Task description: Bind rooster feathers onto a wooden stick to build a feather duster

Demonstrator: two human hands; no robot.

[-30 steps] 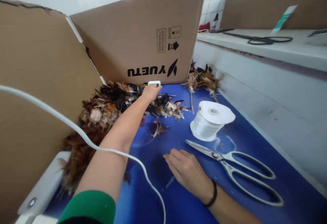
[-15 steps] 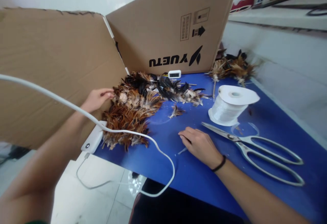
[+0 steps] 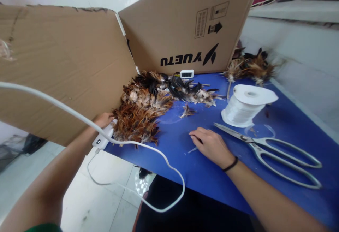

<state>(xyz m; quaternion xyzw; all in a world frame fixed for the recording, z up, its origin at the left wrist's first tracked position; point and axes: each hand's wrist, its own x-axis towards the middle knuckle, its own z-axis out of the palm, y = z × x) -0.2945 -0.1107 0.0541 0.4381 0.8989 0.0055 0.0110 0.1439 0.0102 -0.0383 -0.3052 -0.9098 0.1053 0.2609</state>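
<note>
L hand [image 3: 105, 119] beside brn feathers [image 3: 136, 123]

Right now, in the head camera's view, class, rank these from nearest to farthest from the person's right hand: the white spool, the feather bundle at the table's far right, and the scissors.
From the right hand:
1. Scissors: just to its right.
2. White spool: ahead and to the right, beyond the blades.
3. Feather bundle: farther on, behind the spool.

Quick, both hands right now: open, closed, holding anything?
Left hand: at the white device; grip can't be told.
Right hand: loosely curled on the blue table, palm hidden, nothing visibly held.
</note>
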